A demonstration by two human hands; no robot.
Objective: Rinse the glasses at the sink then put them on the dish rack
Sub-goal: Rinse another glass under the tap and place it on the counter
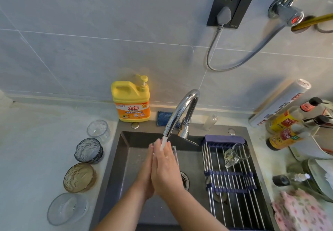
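Four glasses lined along the table's left side, beside the sink's (115,158) left rim: clear ribbed one (98,130) farthest back, then blue-grey textured (88,150), amber textured (79,177), clear shallow one (67,208) nearest the front. One clear glass (237,154) lying on its side on the dish rack (232,185), toward its back end, over the sink's right half. Left hand (146,169) and right hand (164,165) pressed palm to palm, fingers flat, under the water stream from the faucet (180,111). Something clear barely visible behind the hands; cannot tell whether held. Yellow detergent bottle (131,100) at the sink's back left corner.
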